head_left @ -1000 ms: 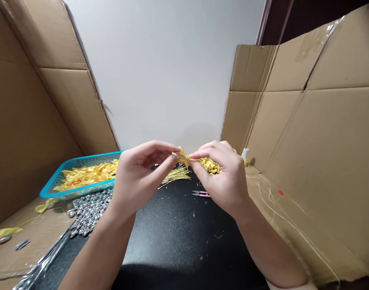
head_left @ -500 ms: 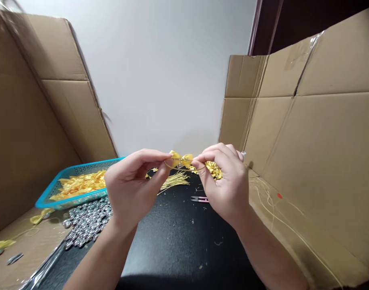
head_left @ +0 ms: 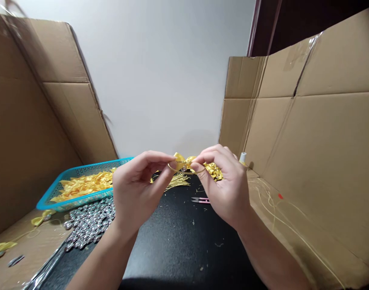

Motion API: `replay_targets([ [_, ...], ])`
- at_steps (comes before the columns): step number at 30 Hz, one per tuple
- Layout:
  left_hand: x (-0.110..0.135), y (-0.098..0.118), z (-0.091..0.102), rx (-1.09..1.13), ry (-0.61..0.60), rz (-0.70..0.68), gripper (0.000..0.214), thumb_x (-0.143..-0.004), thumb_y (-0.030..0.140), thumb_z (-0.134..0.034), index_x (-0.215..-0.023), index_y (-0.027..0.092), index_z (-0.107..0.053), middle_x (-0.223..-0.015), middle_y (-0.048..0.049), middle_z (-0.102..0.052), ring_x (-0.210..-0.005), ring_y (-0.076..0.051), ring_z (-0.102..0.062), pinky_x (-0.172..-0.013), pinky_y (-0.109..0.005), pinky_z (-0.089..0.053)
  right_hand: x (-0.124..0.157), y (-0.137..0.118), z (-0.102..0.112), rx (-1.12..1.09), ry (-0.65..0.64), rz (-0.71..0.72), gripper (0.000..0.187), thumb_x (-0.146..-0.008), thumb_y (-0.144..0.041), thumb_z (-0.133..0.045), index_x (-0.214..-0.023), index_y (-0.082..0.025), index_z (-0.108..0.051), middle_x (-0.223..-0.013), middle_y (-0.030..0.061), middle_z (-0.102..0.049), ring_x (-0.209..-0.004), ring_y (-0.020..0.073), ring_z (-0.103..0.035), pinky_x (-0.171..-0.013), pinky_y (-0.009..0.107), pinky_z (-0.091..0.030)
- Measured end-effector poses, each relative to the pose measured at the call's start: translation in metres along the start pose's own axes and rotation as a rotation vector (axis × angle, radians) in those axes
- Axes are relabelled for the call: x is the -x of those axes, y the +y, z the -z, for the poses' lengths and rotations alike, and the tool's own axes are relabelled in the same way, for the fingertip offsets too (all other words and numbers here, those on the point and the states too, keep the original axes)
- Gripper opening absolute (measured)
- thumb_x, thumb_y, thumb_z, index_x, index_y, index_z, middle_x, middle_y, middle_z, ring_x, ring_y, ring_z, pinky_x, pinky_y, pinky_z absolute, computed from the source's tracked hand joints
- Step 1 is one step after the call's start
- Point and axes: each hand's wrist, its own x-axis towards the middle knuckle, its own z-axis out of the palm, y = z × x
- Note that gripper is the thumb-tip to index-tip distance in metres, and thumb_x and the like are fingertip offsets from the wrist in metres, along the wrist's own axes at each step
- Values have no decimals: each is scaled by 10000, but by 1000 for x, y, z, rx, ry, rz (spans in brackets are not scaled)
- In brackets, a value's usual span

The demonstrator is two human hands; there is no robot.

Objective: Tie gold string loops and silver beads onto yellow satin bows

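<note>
Held up over the black work surface [head_left: 172,249] is a small yellow ribbon bow [head_left: 180,158] with a loop of gold cord [head_left: 187,172] hanging round its underside. A small shiny piece shows at its middle. Thumb and fingers of my left hand [head_left: 139,185] pinch its left side, with the cord. My right hand [head_left: 225,183] pinches the right side the same way. The fingertips hide both ends of the bow. Beyond the hands lie a bundle of gold cords [head_left: 178,181] and a heap of yellow bows [head_left: 213,172]. Pink-handled thread snips [head_left: 200,200] rest beside my right hand.
At the left stands a blue basket [head_left: 56,177] of yellow ribbon pieces, with a pile of silver beads [head_left: 89,225] in front. Cardboard walls [head_left: 317,153] rise on both sides. Loose cord [head_left: 293,229] trails at the right. A white cylindrical object [head_left: 242,157] stands behind my right hand.
My left hand has shifted slightly right, closer to my right hand. The bow's loops are squeezed nearer together and tilted. Both hands keep their pinch.
</note>
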Motion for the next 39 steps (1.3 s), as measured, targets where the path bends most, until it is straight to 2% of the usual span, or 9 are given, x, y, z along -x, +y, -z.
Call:
replay_targets([
  [9, 4, 2, -2, 66, -15, -21, 224, -709, 61, -741, -859, 219, -685, -761, 22, -681, -649, -86, -630, -590, -208, -558, 3, -1, -3, 30, 26, 26, 90, -888, -210, -584, -801, -208, -604, -807, 8, -663, -771, 151, -594, -740, 330, -402],
  [15, 4, -1, -5, 44, 8, -102, 183, -734, 42, -714, -807, 207, -684, -770, 11, -679, -678, -93, -619, -583, -224, -522, 3, -2, -6, 100, 40, 42, 102, -893, -205, -573, -793, -202, -595, -805, 7, -654, -758, 147, -580, -756, 338, -382],
  [23, 2, -6, -4, 59, 43, -77, 149, -735, 58, -721, -756, 197, -671, -752, 9, -690, -650, -88, -627, -560, -210, -526, 1, -1, -1, 107, -18, 14, 117, -899, -180, -542, -786, -192, -572, -811, 5, -639, -774, 142, -565, -765, 336, -368],
  [28, 1, -4, -3, 55, -8, -26, 119, -735, 101, -733, -732, 197, -664, -719, 8, -688, -615, -92, -633, -544, -202, -544, 1, -1, -3, 69, -38, -8, 117, -896, -183, -552, -781, -195, -571, -803, 0, -642, -771, 142, -576, -751, 328, -373],
  [32, 0, -1, -2, 67, -61, 56, 106, -728, 131, -746, -761, 202, -674, -722, 4, -692, -632, -104, -649, -590, -210, -570, 2, -1, -4, 35, -49, -31, 94, -890, -204, -571, -796, -201, -580, -826, 4, -650, -789, 150, -588, -756, 333, -386],
  [36, -1, 3, -1, 86, -56, 119, 91, -721, 156, -750, -760, 196, -679, -708, -3, -705, -623, -117, -665, -598, -217, -586, 2, -2, -3, 18, -42, -30, 65, -878, -208, -588, -813, -204, -592, -828, 7, -657, -793, 153, -594, -761, 341, -395],
  [39, -4, 4, 0, 81, -59, 190, 60, -725, 171, -740, -744, 185, -685, -668, -8, -707, -582, -118, -665, -544, -204, -573, 1, 0, -2, -4, -52, -56, 87, -881, -215, -578, -797, -205, -599, -809, 7, -654, -785, 152, -587, -752, 339, -398],
])
